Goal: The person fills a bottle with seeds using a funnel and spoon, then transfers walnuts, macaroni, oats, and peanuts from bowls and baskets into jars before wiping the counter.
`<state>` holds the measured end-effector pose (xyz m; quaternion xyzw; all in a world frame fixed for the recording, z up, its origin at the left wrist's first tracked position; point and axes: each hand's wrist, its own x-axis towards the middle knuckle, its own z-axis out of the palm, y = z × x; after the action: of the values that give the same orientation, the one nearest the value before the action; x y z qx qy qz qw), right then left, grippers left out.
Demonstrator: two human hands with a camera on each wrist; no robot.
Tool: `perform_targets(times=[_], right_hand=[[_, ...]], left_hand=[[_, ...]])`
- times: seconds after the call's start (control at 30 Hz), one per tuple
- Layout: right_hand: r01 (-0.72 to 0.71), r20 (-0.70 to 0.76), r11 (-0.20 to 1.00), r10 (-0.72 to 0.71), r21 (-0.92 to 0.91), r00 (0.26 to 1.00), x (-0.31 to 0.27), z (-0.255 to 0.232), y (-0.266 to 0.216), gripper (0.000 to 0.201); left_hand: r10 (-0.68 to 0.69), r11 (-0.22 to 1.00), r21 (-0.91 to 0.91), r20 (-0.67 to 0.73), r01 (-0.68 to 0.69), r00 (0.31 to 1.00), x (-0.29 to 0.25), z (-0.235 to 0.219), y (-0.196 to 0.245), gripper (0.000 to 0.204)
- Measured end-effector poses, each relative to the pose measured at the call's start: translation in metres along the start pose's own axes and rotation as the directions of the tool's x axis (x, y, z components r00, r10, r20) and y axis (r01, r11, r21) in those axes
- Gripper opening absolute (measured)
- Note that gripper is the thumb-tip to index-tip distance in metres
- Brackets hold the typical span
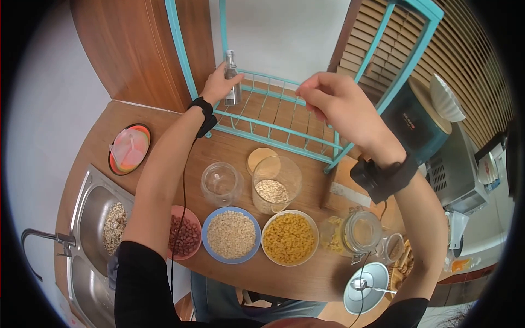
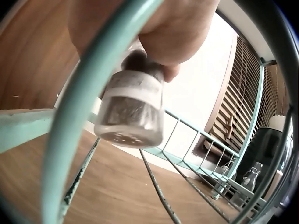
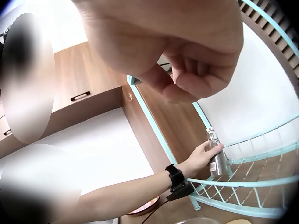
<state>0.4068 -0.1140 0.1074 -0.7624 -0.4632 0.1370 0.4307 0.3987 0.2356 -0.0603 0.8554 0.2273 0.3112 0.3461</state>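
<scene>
In the head view the left hand (image 1: pixel 219 86) grips a small clear glass bottle (image 1: pixel 233 90) with a pale label, upright at the left end of a teal wire rack (image 1: pixel 182 49). Close up in the left wrist view, that bottle (image 2: pixel 133 105) hangs below the left hand (image 2: pixel 159 28), behind a teal bar (image 2: pixel 79 98). Above the rack's right part is the right hand (image 1: pixel 344 104), fingers curled in and nothing visible in them. Its curled fingers (image 3: pixel 201 81) show in the right wrist view, with the bottle (image 3: pixel 217 161) beyond.
In front of the rack stand an empty jar (image 1: pixel 221 185), a container of oats (image 1: pixel 272 191), a blue-rimmed bowl (image 1: pixel 231 235), a bowl of yellow pasta (image 1: pixel 290 238) and a clip-lid jar (image 1: pixel 362 230). The sink (image 1: pixel 90 218) is left. Another glass bottle (image 2: pixel 252 177) stands at the rack's far end.
</scene>
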Motion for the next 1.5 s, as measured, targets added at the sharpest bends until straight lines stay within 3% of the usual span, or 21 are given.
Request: perform_targets(times=[0.1, 0.2, 0.4, 0.53, 0.57, 0.67, 0.73, 0.8, 0.83, 1.0, 1.07, 1.1, 1.13, 1.17, 1.2, 1.27, 1.33, 1.37, 1.4, 1.43, 1.5], right_hand=[[0.016, 0.025, 0.999, -0.015, -0.027, 1.000, 0.012, 0.013, 0.008, 0.023], [-0.002, 0.065, 0.999, 0.005, -0.047, 0.998, 0.013, 0.016, 0.011, 0.023], [0.025, 0.046, 0.994, -0.020, -0.108, 0.999, 0.023, 0.023, 0.016, 0.023], [0.040, 0.011, 0.992, -0.039, -0.121, 0.999, 0.017, 0.017, 0.027, 0.022], [0.048, 0.013, 0.991, -0.046, -0.125, 0.999, 0.017, 0.015, 0.030, 0.022], [0.075, -0.006, 0.978, -0.078, -0.196, 0.997, 0.015, 0.010, 0.043, 0.023], [0.039, -0.030, 0.953, -0.050, -0.300, 0.998, 0.000, 0.002, 0.033, 0.026], [0.104, -0.035, 0.919, -0.126, -0.380, 0.991, -0.010, -0.005, 0.039, 0.027], [0.134, -0.042, 0.908, -0.164, -0.398, 0.986, -0.021, -0.013, 0.036, 0.027], [-0.018, -0.164, 0.953, -0.034, -0.303, 0.986, -0.094, -0.064, 0.001, 0.027], [0.049, -0.265, 0.955, -0.131, -0.293, 0.955, -0.125, -0.090, 0.008, 0.031], [-0.051, -0.274, 0.921, -0.061, -0.386, 0.960, -0.153, -0.104, -0.006, 0.031], [-0.103, -0.284, 0.983, 0.056, -0.152, 0.957, -0.176, -0.120, -0.009, 0.025], [-0.153, -0.290, 0.984, 0.174, 0.091, 0.941, -0.199, -0.136, -0.012, 0.021], [-0.218, -0.423, 0.964, 0.264, 0.154, 0.867, -0.219, -0.140, -0.015, 0.020], [-0.269, -0.583, 0.961, 0.252, 0.059, 0.772, -0.269, -0.167, -0.022, 0.019], [-0.306, -0.710, 0.925, 0.059, -0.225, 0.701, -0.327, -0.198, -0.024, 0.027], [-0.337, -0.803, 0.927, 0.075, -0.162, 0.592, -0.352, -0.208, -0.030, 0.027], [-0.260, -0.835, 0.959, 0.049, -0.115, 0.549, -0.383, -0.224, -0.033, 0.028], [-0.273, -0.912, 0.951, -0.023, -0.147, 0.409, -0.397, -0.219, -0.043, 0.030], [-0.347, -0.916, 0.906, -0.097, -0.244, 0.390, -0.462, -0.249, -0.044, 0.031]], left_hand=[[-0.056, 0.996, 0.075, 0.132, 0.046, 0.990, -0.002, -0.001, 0.003, 0.080], [-0.027, 0.975, 0.221, 0.287, -0.039, 0.957, -0.010, -0.006, 0.016, 0.081], [-0.001, 0.962, 0.265, 0.238, -0.064, 0.971, -0.022, -0.010, 0.031, 0.078], [0.065, 0.895, 0.403, 0.306, -0.191, 0.950, -0.026, -0.007, 0.031, 0.062], [0.023, 0.913, 0.380, 0.313, -0.147, 0.950, -0.029, -0.009, 0.035, 0.065], [0.107, 0.911, 0.339, 0.357, -0.235, 0.928, -0.019, -0.007, 0.016, 0.056], [0.159, 0.882, 0.349, 0.410, -0.316, 0.898, -0.015, 0.002, 0.013, 0.051], [0.115, 0.898, 0.361, 0.360, -0.252, 0.926, -0.014, 0.008, 0.006, 0.062], [0.102, 0.842, 0.468, 0.352, -0.269, 0.931, -0.016, 0.009, 0.015, 0.068], [-0.037, 0.801, 0.566, 0.374, -0.196, 0.927, -0.022, 0.008, 0.036, 0.073], [-0.046, 0.798, 0.573, 0.368, -0.188, 0.929, -0.025, 0.008, 0.035, 0.073], [-0.048, 0.796, 0.578, 0.362, -0.183, 0.931, -0.025, 0.007, 0.036, 0.073], [-0.040, 0.813, 0.561, 0.320, -0.156, 0.947, -0.024, 0.005, 0.036, 0.070], [-0.031, 0.831, 0.542, 0.277, -0.129, 0.960, -0.022, 0.004, 0.033, 0.066], [-0.026, 0.847, 0.522, 0.232, -0.102, 0.972, -0.021, 0.003, 0.031, 0.063], [0.064, 0.905, 0.411, 0.117, -0.107, 0.991, -0.023, -0.005, 0.037, 0.053], [0.164, 0.921, 0.351, 0.044, -0.169, 0.985, -0.023, -0.012, 0.039, 0.043], [0.220, 0.913, 0.345, 0.032, -0.218, 0.975, -0.023, -0.011, 0.034, 0.039], [0.266, 0.902, 0.346, 0.024, -0.258, 0.964, -0.027, -0.014, 0.028, 0.034], [0.333, 0.904, 0.273, 0.028, -0.328, 0.942, -0.030, -0.015, 0.026, 0.031], [0.416, 0.886, 0.201, 0.056, -0.418, 0.908, -0.051, -0.029, 0.034, 0.022]])
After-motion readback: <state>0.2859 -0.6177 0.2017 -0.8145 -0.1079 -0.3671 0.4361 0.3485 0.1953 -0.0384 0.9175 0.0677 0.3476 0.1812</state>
